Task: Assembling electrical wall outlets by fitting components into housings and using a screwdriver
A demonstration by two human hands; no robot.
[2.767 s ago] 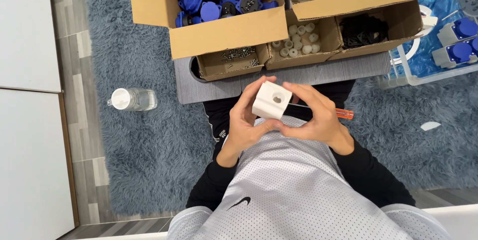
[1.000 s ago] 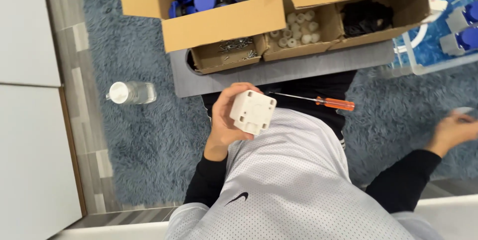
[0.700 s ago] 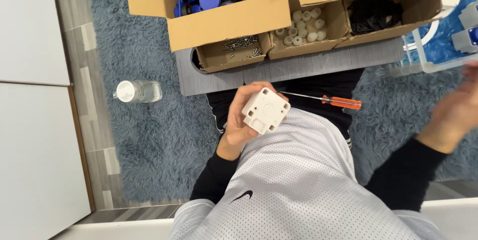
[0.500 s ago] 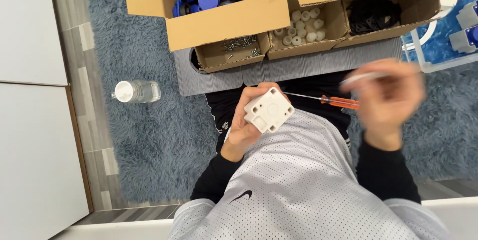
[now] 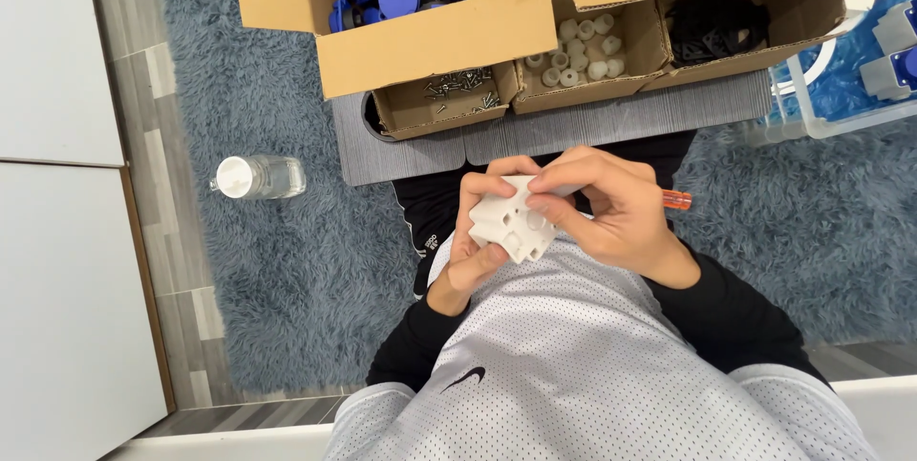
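At the centre of the frame the left hand (image 5: 473, 246) clasps a white plastic box (image 5: 513, 218) while the right hand (image 5: 611, 213) presses fingers onto its face — assembly looks midway, the orange-handled screwdriver (image 5: 674, 199) lying unused behind and screws (image 5: 457, 86) boxed above.
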